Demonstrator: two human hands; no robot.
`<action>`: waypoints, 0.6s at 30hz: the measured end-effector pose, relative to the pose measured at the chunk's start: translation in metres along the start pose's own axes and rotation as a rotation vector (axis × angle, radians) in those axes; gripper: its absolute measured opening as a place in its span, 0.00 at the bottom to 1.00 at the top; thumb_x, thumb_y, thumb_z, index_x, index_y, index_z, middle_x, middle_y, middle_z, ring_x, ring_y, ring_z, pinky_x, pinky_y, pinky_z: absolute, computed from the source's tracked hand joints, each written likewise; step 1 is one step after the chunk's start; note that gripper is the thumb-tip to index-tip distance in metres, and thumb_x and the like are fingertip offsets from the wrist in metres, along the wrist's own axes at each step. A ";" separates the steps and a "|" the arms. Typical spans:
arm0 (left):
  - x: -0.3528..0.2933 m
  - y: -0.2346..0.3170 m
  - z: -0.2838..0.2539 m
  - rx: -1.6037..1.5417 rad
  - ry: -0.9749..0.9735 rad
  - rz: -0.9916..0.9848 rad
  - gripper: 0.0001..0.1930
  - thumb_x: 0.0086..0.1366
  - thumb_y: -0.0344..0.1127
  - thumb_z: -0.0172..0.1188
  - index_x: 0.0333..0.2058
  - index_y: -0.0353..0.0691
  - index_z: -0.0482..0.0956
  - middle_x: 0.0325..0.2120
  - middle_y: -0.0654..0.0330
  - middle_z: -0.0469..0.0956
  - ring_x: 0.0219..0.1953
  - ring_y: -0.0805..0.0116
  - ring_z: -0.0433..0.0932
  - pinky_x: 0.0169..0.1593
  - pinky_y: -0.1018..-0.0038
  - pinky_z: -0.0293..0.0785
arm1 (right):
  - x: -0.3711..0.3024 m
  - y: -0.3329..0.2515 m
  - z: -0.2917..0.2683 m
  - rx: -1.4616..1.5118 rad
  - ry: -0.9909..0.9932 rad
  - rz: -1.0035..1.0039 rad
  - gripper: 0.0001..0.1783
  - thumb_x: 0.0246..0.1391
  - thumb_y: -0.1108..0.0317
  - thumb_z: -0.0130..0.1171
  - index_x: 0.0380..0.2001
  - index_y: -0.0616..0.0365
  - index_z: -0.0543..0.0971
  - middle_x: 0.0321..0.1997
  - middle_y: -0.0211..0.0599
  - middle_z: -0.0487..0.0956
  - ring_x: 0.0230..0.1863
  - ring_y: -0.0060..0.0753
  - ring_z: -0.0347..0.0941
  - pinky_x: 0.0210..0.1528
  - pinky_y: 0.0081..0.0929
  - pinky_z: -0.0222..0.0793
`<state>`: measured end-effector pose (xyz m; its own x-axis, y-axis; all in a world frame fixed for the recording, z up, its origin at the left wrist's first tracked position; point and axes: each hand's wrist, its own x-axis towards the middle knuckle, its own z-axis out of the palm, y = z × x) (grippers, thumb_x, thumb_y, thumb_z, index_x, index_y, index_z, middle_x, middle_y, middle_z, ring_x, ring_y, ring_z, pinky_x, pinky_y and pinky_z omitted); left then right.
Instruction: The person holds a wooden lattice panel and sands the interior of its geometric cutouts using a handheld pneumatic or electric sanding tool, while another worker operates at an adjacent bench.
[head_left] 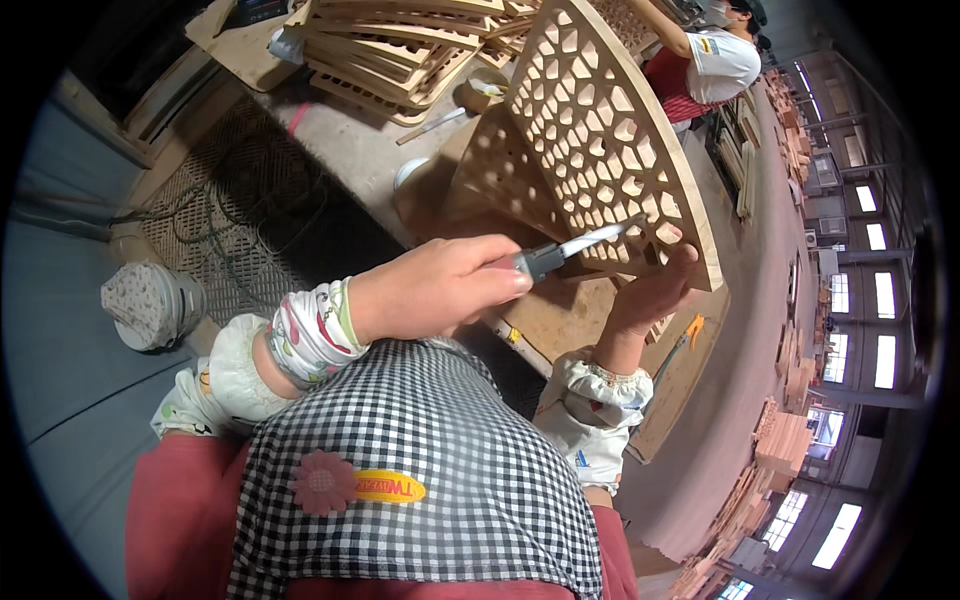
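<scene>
A pale wooden lattice panel [600, 130], pierced with many irregular holes, stands tilted in front of me. My left hand [445, 285] is closed around a hand tool with a dark body and a narrow, pale blade-like end [592, 240]. Its tip reaches the holes near the panel's lower right corner; whether it touches the wood I cannot tell. At that corner, my right hand [650, 290] grips the panel's lower edge, thumb up, with some fingers hidden behind it. Behind the panel, a brown surface [500, 185] catches spots of light through the holes.
Stacked lattice pieces [390, 50] lie on the workbench [345, 150] at the far left, near a thin light-handled tool [432, 127]. An orange-ended tool [693, 330] lies at right. A bucket [155, 305] stands on the left floor. Another person [710, 70] works at far right.
</scene>
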<state>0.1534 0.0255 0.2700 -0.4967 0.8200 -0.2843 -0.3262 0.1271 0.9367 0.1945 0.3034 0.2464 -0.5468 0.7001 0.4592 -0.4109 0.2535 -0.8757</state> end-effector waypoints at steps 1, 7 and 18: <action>-0.001 0.005 0.002 -0.011 0.000 -0.010 0.15 0.80 0.44 0.53 0.53 0.39 0.75 0.21 0.70 0.70 0.19 0.84 0.68 0.23 0.82 0.67 | 0.001 0.003 -0.005 -0.060 -0.031 -0.057 0.21 0.70 0.53 0.61 0.47 0.63 0.80 0.45 0.34 0.78 0.44 0.27 0.77 0.45 0.30 0.77; 0.026 0.012 0.001 0.111 0.031 0.071 0.17 0.81 0.47 0.52 0.51 0.39 0.76 0.20 0.70 0.71 0.18 0.84 0.68 0.21 0.83 0.66 | 0.000 0.013 -0.009 -0.138 -0.088 -0.202 0.22 0.70 0.52 0.60 0.43 0.64 0.79 0.41 0.30 0.72 0.44 0.25 0.70 0.49 0.27 0.67; 0.052 -0.006 -0.012 -0.432 -0.367 -0.111 0.22 0.83 0.50 0.45 0.59 0.37 0.73 0.24 0.63 0.75 0.17 0.79 0.70 0.18 0.82 0.67 | 0.010 0.032 -0.033 -0.085 -0.087 -0.147 0.29 0.70 0.47 0.59 0.52 0.68 0.81 0.49 0.43 0.82 0.46 0.39 0.84 0.46 0.38 0.86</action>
<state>0.1195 0.0611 0.2474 -0.1543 0.9645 -0.2144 -0.6972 0.0475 0.7153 0.2000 0.3406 0.2175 -0.5478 0.5922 0.5910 -0.4295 0.4072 -0.8060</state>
